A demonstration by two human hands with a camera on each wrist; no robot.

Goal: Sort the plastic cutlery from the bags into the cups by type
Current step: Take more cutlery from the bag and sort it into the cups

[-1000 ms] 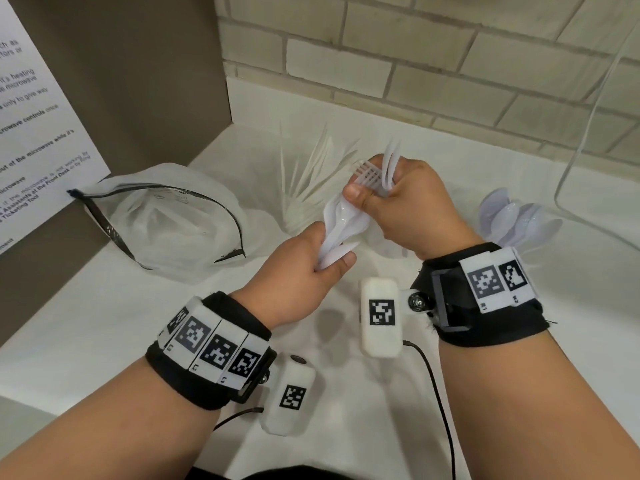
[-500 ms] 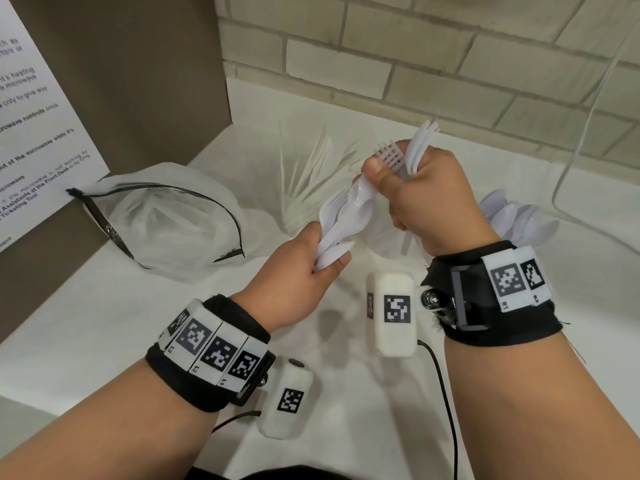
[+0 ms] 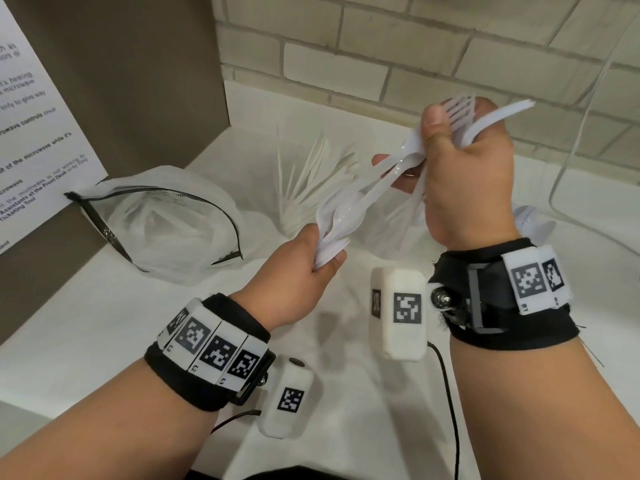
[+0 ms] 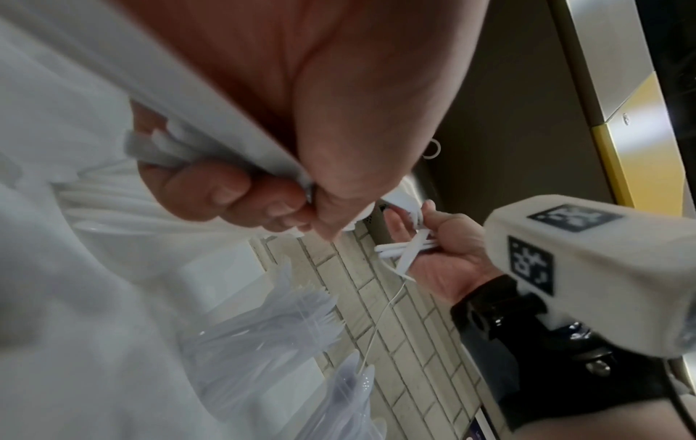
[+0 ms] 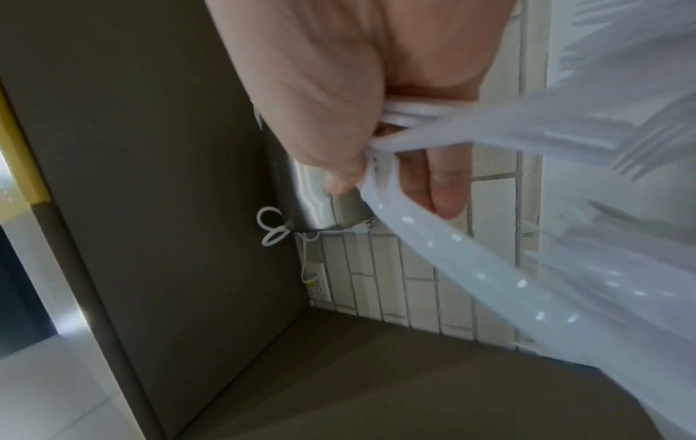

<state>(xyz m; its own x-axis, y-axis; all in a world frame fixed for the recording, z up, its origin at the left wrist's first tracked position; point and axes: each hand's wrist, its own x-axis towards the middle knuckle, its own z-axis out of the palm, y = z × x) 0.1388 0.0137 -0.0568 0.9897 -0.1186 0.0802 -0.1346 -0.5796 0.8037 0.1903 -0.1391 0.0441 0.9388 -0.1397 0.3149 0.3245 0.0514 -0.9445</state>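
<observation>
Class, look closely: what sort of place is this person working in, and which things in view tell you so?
Probably a shared kitchenette or break room: a posted notice mentions microwave controls, a brick wall backs a white counter, and plastic cutlery stands sorted in cups.

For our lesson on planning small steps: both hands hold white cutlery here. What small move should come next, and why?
Probably draw the right hand further from the left hand, freeing the forks from the spoons. The two bundles overlap between the hands, so neither can go into a cup yet.
</observation>
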